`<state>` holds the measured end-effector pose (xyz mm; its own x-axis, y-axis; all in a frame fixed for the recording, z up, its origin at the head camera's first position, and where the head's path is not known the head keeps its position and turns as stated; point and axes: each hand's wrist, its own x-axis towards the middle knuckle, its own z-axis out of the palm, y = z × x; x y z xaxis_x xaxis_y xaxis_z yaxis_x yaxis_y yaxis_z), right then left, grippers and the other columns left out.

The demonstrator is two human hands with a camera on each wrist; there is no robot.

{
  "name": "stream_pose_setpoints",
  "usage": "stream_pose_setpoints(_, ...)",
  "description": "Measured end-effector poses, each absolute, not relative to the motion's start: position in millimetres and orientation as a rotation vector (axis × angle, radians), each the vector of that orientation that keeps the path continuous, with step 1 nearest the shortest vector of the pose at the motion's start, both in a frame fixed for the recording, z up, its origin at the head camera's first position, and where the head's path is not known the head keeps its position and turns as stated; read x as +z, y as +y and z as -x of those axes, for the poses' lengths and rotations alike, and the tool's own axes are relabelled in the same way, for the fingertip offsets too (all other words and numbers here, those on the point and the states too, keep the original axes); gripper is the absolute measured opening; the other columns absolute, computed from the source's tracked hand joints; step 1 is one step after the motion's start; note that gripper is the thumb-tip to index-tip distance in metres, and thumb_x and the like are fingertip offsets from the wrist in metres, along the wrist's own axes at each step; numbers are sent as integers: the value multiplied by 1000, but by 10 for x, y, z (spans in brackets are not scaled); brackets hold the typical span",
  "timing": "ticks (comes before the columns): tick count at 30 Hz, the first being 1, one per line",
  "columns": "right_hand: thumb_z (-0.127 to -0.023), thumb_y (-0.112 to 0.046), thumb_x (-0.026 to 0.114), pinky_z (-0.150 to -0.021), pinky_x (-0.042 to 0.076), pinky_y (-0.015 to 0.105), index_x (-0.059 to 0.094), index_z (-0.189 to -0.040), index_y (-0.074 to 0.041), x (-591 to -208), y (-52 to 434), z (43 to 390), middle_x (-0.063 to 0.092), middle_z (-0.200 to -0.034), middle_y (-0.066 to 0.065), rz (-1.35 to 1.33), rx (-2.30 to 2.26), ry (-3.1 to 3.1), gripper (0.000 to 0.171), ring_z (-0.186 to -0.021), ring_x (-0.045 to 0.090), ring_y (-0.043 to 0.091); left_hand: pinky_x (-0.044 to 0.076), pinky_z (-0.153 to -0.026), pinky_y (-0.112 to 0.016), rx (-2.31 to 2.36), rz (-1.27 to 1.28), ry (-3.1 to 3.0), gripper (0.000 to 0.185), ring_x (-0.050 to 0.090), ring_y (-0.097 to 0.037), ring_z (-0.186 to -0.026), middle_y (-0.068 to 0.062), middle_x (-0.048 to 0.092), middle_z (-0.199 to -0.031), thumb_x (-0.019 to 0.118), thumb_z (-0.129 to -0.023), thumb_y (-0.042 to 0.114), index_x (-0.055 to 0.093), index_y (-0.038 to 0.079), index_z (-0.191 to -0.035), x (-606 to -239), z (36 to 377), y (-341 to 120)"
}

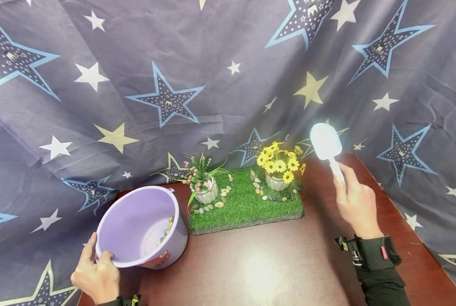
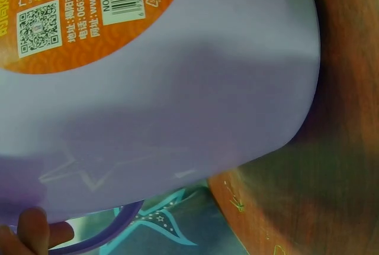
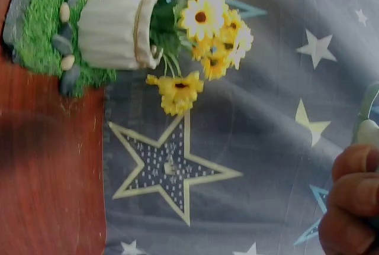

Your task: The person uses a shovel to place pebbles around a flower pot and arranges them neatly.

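Observation:
My left hand [image 1: 97,274] grips the near-left rim of a lilac plastic bucket [image 1: 136,216], fingers and thumb on either side of the edge. Several pebbles [image 1: 165,233] lie inside against its right wall. In the left wrist view an orange label [image 2: 89,30] shows on the bucket, with a purple handle [image 2: 121,222] beside the fingers [image 2: 32,231]. Raised over the right side of the table, my right hand [image 1: 357,206] holds a toy shovel [image 1: 326,142] by its handle, pale blade up. The right wrist view catches only curled fingers [image 3: 352,207] and a sliver of the shovel.
An artificial grass mat [image 1: 247,208] lies at the table's back. On it stand a white pot of yellow flowers [image 1: 277,182] and one of pink flowers [image 1: 206,192], with pebbles [image 1: 219,205] around them. A star-patterned curtain [image 1: 220,93] hangs behind the brown table [image 1: 212,272].

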<state>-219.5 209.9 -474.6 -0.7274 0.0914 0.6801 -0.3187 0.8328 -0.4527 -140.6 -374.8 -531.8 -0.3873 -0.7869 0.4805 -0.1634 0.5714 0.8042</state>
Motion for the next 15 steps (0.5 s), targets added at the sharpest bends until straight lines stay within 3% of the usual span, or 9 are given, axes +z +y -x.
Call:
stream_pose_setpoints(3,-107,-23,50,-52,33,54,57,-136,-4,-4756,2159,2217,58,-68,23,-111,717,-2310,35,-52,48,40,29,-69,-10,-855,-755,-1863,66,44,25,-66,55,42,-69,62,-66,2,78,35,-120,-5321,1444,-3780)
stream_pose_setpoints(11,-109,-28,41,-49,36,61,37,-159,-20,-5151,2358,2477,62,-77,42,118,576,-2604,51,-59,56,57,29,-65,-24,-822,-755,-1889,61,36,20,-60,50,41,-64,62,-70,5,78,31,-123,-5333,1606,-3894)
stream_pose_setpoints(13,-108,-26,42,-50,38,62,39,-157,-17,-5335,2411,2552,62,-82,43,119,554,-2672,50,-62,58,58,30,-66,-30,-797,-759,-1897,60,34,19,-60,34,57,-60,62,-71,6,77,29,-124,-5328,1656,-3920)
stream_pose_setpoints(15,-108,-24,42,-51,41,63,43,-154,-15,-5515,2448,2625,63,-85,44,105,533,-2725,47,-64,60,58,30,-68,-35,-777,-762,-1900,58,33,17,-62,8,72,-67,62,-72,7,77,27,-124,-5321,1701,-3946)
